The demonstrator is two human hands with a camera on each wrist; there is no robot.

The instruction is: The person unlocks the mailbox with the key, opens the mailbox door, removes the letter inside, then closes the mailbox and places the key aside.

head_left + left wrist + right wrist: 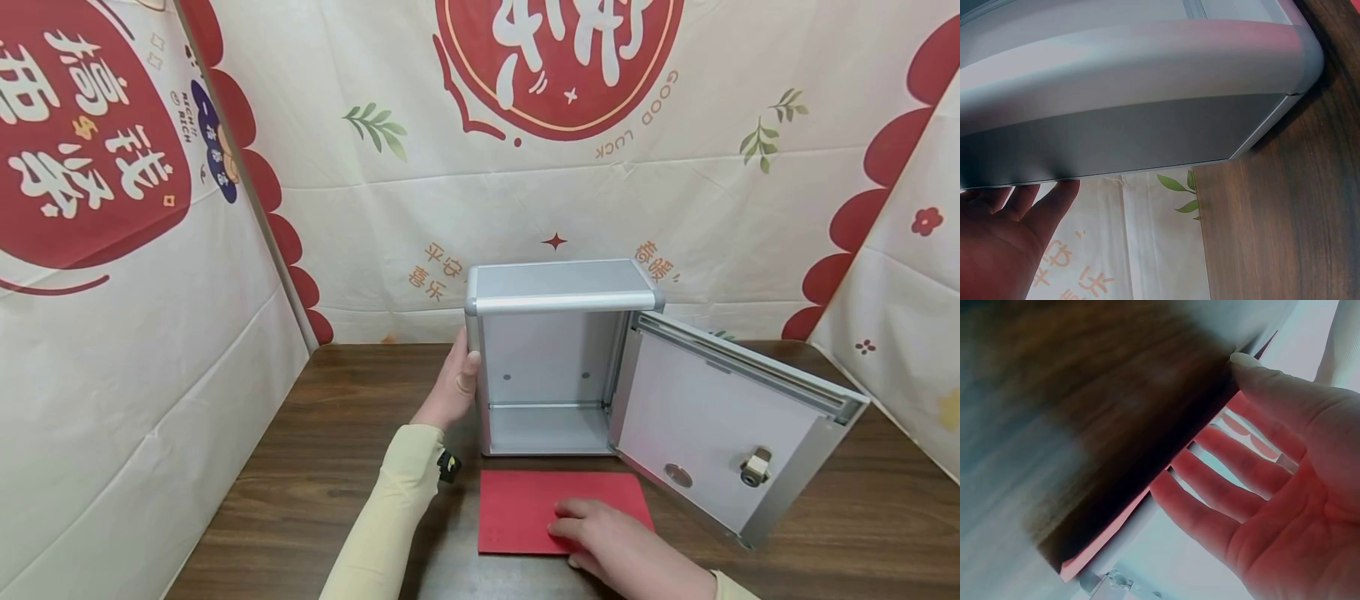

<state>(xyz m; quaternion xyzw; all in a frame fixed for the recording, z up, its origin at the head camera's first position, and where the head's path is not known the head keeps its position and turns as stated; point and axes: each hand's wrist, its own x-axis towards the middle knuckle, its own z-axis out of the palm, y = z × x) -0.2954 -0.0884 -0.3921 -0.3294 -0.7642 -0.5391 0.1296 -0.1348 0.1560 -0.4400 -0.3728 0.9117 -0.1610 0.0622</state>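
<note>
A grey-silver metal box stands upright with its front door swung out to the right. My left hand grips the box's left side; in the left wrist view, its fingers reach round the back edge of the side panel, their tips hidden. A flat red envelope or folder lies on the table before the box. My right hand rests on its near right part. From the right wrist, the fingers extend over the top and the thumb sits at the near edge.
The dark wood table meets a printed cloth backdrop at the back, with more cloth at both sides. The door carries a lock and a round fitting, and juts over the table's right part. A black wrist strap shows at the left sleeve.
</note>
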